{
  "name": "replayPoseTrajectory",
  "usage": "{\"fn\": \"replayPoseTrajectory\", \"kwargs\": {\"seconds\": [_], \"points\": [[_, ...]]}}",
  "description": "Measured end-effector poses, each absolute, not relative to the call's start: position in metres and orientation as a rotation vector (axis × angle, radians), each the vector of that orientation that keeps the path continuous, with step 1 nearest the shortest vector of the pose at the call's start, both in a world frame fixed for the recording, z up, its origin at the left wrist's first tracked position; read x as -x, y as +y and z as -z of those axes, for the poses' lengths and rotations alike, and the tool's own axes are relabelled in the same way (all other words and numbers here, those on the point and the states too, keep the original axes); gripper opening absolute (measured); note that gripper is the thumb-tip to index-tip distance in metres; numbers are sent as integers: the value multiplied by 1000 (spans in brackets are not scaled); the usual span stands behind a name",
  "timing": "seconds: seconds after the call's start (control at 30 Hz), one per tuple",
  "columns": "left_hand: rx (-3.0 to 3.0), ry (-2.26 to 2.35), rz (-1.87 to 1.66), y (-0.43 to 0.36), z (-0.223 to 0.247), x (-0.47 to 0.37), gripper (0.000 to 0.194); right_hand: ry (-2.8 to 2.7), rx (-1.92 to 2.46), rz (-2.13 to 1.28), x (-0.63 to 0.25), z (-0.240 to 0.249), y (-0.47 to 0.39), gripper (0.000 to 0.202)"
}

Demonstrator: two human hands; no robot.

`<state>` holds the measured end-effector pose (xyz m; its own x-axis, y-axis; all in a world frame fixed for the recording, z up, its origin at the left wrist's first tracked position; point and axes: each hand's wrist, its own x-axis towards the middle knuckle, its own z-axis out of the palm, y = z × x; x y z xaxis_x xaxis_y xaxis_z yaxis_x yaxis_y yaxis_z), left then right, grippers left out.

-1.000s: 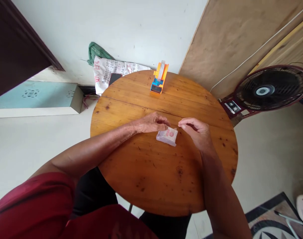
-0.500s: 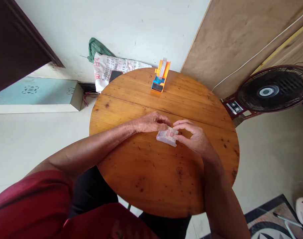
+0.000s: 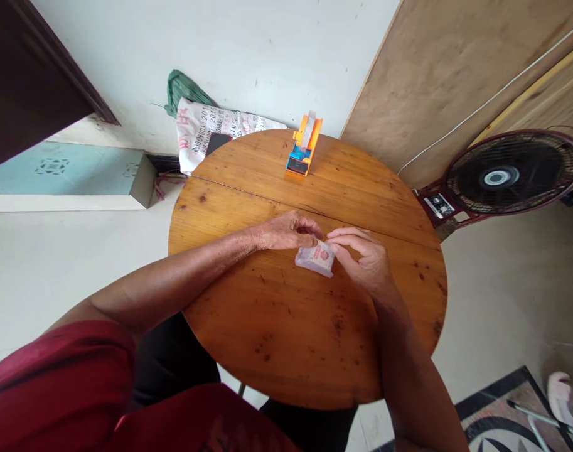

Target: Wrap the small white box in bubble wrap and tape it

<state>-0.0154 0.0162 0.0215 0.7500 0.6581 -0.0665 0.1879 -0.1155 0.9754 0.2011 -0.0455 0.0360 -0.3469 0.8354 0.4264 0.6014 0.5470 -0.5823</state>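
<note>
the packet (image 3: 314, 258) lies on the table (image 3: 286, 333) near its middle, wrap loose at its near side. the left hand (image 3: 286, 233) grasps its far left edge, thumb on top, much as a second ago. the right hand (image 3: 367, 258), apart from it then, now has thumb and fingertips at the packet's far right corner, so both hands are on it; whether the right one pinches the wrap or only touches, i cannot tell. the packet's top bears red print and a round red mark, too small to read. farther off, the tape dispenser (image 3: 305, 144) shows no readable brand. by the wall, a white sack (image 3: 220, 122) reads "iso9001: 201", beside big red characters; the fan (image 3: 512, 179) has a panel label, illegible here
</note>
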Motion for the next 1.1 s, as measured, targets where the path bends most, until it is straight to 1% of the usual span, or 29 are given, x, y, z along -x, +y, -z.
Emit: {"fn": "replayPoseTrajectory", "kwargs": {"seconds": [0.2, 0.4, 0.57, 0.7, 0.83, 0.97, 1.1], "points": [[-1692, 702, -459, 13, -22, 14, 35, -2031, 1185, -393, -197, -32, -46, 17], [-2025, 897, -546, 7, -20, 13, 49, -1953, 1231, -466, -197, -32, -46, 19], [-2154, 887, -556, 8, -16, 14, 59, -1896, 1249, -535, -197, -36, -46, 19], [-2018, 844, -548, 5, -18, 15, 60, -1842, 1273, -576, -195, -40, -47, 18], [-1767, 677, -598, 1, -13, 12, 63, -1776, 1299, -605, -196, -43, -48, 18], [-1553, 514, -651, -3, -6, 7, 72, -1718, 1257, -657, -198, -42, -47, 19], [-1508, 444, -662, -4, -4, 5, 82, -1641, 1233, -704, -200, -39, -46, 16]]}}
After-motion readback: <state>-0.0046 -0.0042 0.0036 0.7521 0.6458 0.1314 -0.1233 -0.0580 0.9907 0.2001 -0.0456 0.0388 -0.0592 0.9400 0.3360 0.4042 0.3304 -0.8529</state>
